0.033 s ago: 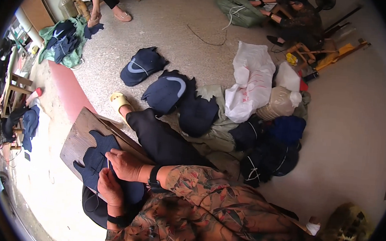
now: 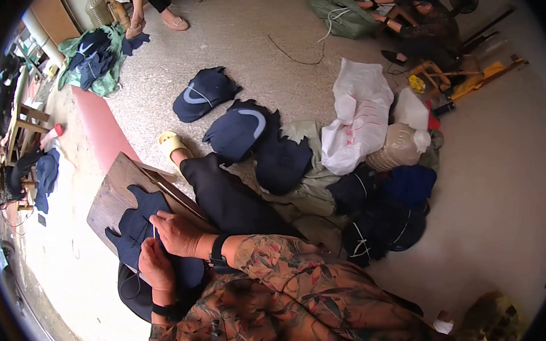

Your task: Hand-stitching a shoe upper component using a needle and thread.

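1. In front of you is a wooden board (image 2: 115, 181), set at a slant, its far corner and left corner bare.
2. A dark blue cloth (image 2: 138, 215) with a jagged outline lies on the board, between its left edge and its right edge; its far end stops short of the board's far corner.
3. Your right hand (image 2: 178, 233) is above the cloth, thumb and fingers pinched together on the upper end of a thin white strip (image 2: 154, 232). It is too small to tell whether this is a stick or a cord.
4. Your left hand (image 2: 157, 266) is just below, nearer your body, its fingers curled closed at the strip's lower end. Whether it also grips the cloth is hidden.
5. A thin black thread (image 2: 129, 282) hangs in a loop beside your left hand.
6. Past the board's right edge, your leg in black trousers (image 2: 233, 196) stretches out, ending in a yellow slipper (image 2: 172, 143).
7. On the floor beyond lie dark blue bundles (image 2: 234, 133), two with pale curved bands, and near them a white plastic bag (image 2: 359, 116) and a large see-through jug (image 2: 398, 146).
8. Farther off, at upper right, another person (image 2: 425, 29) reaches to a green sack (image 2: 341, 17).
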The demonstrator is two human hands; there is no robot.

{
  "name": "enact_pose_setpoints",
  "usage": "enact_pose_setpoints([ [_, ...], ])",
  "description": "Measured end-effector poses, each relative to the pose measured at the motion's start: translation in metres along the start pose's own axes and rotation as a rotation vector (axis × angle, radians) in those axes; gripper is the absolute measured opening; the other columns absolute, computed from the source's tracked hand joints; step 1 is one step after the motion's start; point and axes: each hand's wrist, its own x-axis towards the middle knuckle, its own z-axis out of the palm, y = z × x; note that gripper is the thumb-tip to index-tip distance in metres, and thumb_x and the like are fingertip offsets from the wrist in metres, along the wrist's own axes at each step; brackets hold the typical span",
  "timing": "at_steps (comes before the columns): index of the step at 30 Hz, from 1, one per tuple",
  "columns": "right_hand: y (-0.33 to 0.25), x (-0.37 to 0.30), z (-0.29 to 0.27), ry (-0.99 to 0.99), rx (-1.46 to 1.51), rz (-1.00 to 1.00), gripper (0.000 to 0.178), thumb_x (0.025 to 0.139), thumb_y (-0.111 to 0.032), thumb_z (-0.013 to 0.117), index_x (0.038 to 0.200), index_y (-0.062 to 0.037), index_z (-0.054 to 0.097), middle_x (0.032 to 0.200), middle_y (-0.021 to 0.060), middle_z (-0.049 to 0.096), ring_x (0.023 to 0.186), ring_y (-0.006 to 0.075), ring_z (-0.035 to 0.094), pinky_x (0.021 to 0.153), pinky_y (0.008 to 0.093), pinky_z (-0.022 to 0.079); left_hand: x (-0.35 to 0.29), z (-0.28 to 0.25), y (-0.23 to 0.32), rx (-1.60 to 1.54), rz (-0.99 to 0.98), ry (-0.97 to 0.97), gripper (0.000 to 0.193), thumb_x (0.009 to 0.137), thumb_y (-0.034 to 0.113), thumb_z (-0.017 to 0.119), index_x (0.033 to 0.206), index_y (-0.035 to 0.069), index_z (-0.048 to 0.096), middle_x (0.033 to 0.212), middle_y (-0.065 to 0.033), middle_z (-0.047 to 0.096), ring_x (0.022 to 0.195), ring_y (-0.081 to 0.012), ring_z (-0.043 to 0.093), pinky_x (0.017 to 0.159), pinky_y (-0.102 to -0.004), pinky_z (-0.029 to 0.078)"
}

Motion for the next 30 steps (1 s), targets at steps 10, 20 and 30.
enact_pose_setpoints([
  [10,0.056,-0.038,-0.139,0.61,0.268,0.144,0.018,0.082,-0.002,0.053,0.099,-0.0018,0.058,0.069,0.011,0.055,0.061,0.0201,0.054,0.06,0.0301,0.045,0.0,0.002,-0.001,0.282,-0.077,-0.123,0.015,0.091,0.016,0.048,0.088,0.005,0.058,0.077,-0.0154,0.062,0.066,-0.0333,0.059,0.058,-0.041,0.046],
  [20,0.221,-0.326,-0.317,0.761,0.064,1.584,0.013,0.085,-0.009,0.043,0.075,-0.0081,0.052,0.062,0.0096,0.056,0.045,0.0178,0.051,0.035,0.0325,0.04,0.0,-0.008,0.012,0.13,0.049,-0.061,0.007,0.085,0.017,0.05,0.089,0.011,0.051,0.074,-0.0117,0.06,0.07,-0.032,0.061,0.058,-0.0427,0.048],
  [30,0.16,-0.152,-0.339,0.248,-0.333,0.701,0.013,0.084,-0.009,0.046,0.079,-0.0059,0.057,0.068,0.0111,0.06,0.056,0.0207,0.056,0.048,0.0336,0.044,-0.006,-0.005,0.001,0.062,0.049,-0.09,0.01,0.082,0.014,0.048,0.091,0.01,0.05,0.078,-0.0113,0.06,0.074,-0.0312,0.061,0.063,-0.0412,0.049],
])
